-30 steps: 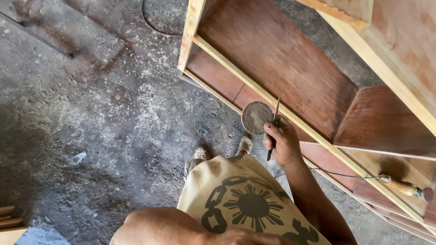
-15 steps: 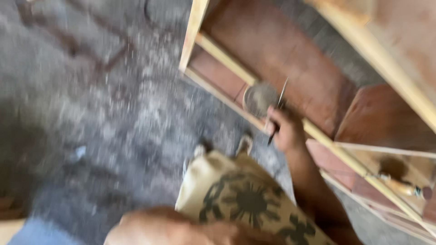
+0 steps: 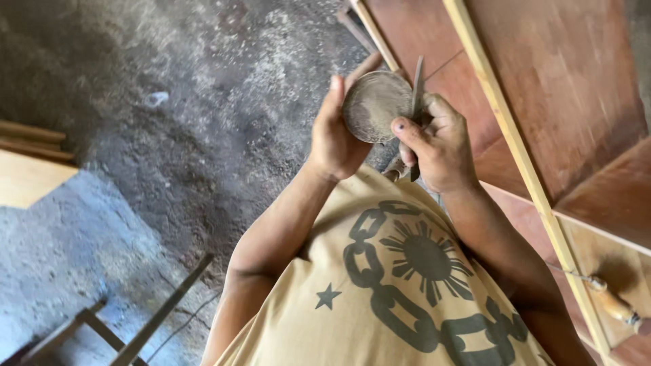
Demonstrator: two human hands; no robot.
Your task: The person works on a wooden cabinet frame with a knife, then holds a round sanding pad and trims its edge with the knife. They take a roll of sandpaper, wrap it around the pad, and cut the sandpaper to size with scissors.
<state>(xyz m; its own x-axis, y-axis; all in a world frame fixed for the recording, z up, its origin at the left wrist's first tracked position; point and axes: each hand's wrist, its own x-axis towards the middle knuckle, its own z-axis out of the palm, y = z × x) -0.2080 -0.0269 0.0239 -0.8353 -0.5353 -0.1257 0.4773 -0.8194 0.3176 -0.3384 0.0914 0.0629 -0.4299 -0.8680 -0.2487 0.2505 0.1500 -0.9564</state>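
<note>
My left hand (image 3: 336, 132) holds a small round tin (image 3: 375, 105), dusty and grey, up in front of my chest. My right hand (image 3: 437, 142) grips a thin flat metal blade (image 3: 416, 91) whose tip rests at the tin's right rim. Both hands meet just above my tan printed shirt (image 3: 400, 285). What is inside the tin cannot be made out.
A reddish-brown wooden cabinet (image 3: 563, 88) with pale wood edging (image 3: 515, 149) lies to the right. A wooden-handled tool (image 3: 614, 305) rests on its lower shelf. Dusty concrete floor (image 3: 190, 122) spreads left, with a pale board (image 3: 27, 179) and dark metal bars (image 3: 135, 325) at lower left.
The tin has come off the cabinet edge and now sits in my left hand. My right hand rose with the blade to meet it. The view swung closer over my hands.
</note>
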